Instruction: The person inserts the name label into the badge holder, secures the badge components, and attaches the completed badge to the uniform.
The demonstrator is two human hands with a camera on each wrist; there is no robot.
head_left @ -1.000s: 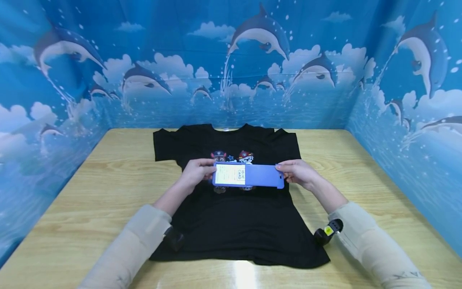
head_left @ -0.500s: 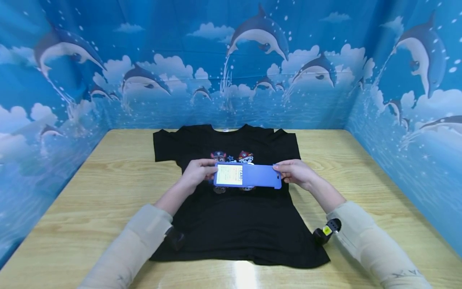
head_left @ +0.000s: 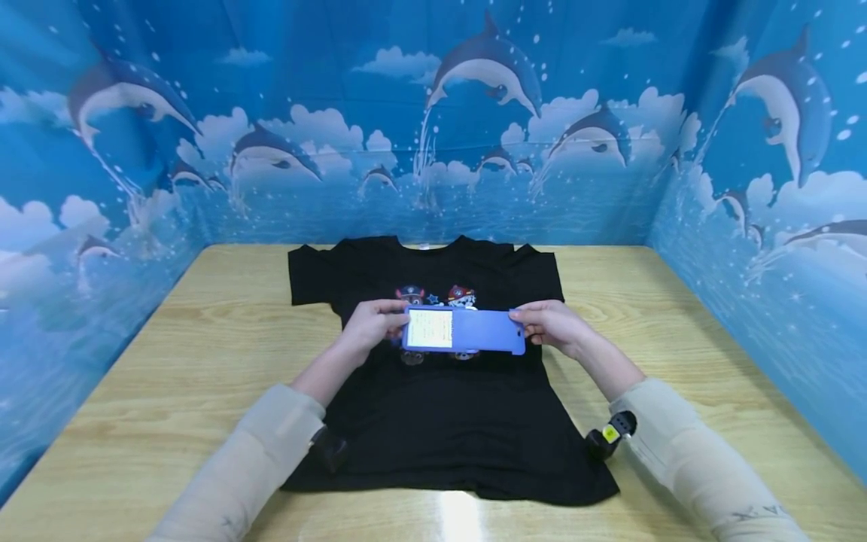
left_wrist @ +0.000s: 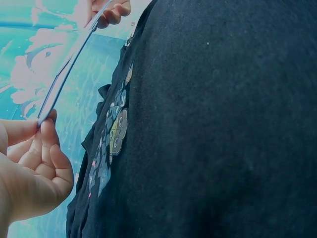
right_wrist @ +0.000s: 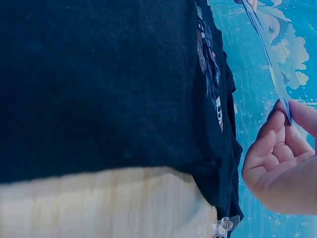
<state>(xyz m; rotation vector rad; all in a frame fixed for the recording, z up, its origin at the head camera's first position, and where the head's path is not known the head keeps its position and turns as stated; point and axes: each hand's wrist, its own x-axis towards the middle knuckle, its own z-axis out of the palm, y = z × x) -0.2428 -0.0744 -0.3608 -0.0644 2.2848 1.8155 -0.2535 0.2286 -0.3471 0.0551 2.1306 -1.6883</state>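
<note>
Dolphin-print backdrop (head_left: 433,192) behind; left hand (head_left: 369,325) and right hand (head_left: 555,327) pinch a blue card holder (head_left: 486,331) above the black T-shirt (head_left: 440,421), probably light, stiffish, slick, best held by its short ends.

The card holder (head_left: 486,332) is plain violet-blue, with a whitish panel (head_left: 430,330) of orange-tinted lines at its nine o'clock end. Around a cartoon print (head_left: 412,358), the T-shirt (head_left: 440,421) is solid black; the print has a dark blue cap (head_left: 409,290) toward eleven o'clock, a red cap (head_left: 461,291) toward one and a small blue star (head_left: 433,299) between. The table (head_left: 162,384) is pale yellow wood grain, the sleeves (head_left: 264,433) cream. At twelve o'clock the blue curtain (head_left: 325,218) carries white clouds (head_left: 327,132) and grey-blue, white-bellied dolphins (head_left: 484,60)
</note>
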